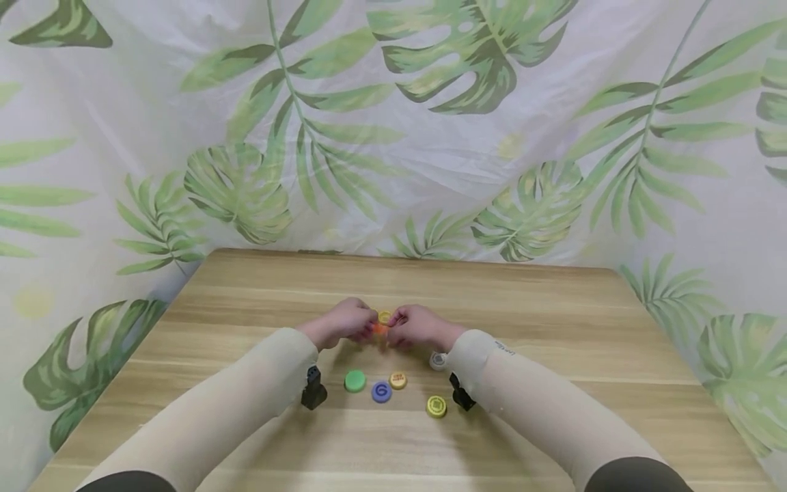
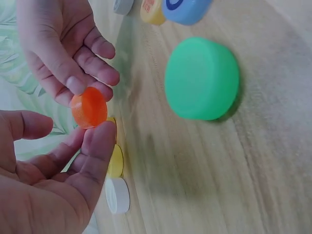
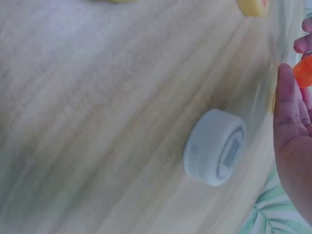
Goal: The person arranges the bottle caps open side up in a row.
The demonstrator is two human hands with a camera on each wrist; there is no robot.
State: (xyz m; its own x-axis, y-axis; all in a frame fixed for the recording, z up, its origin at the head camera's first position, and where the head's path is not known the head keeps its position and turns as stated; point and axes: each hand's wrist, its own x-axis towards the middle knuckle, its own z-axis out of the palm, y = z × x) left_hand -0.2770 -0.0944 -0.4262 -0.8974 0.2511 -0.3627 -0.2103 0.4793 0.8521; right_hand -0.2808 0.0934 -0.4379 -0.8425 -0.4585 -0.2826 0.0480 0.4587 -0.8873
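Observation:
An orange bottle cap (image 2: 89, 107) is held above the table between my two hands. In the left wrist view, my right hand (image 2: 66, 46) pinches it with the thumb against its edge. Fingertips of my left hand (image 2: 53, 180) touch the cap from the other side, while the left thumb stands apart from it. In the head view, the left hand (image 1: 352, 319) and right hand (image 1: 421, 326) meet around the orange cap (image 1: 380, 329). The right wrist view shows only part of the right hand (image 3: 295, 131) beside the orange cap (image 3: 304, 73).
Nearer the body on the wooden table (image 1: 295, 451) lie a green cap (image 1: 354, 380), a blue cap (image 1: 381, 391), a pale orange cap (image 1: 397, 380) and a yellow cap (image 1: 436, 406). A white cap (image 3: 214, 147) sits by the right wrist. Yellow (image 2: 116, 162) and white caps (image 2: 118, 195) lie beyond the hands.

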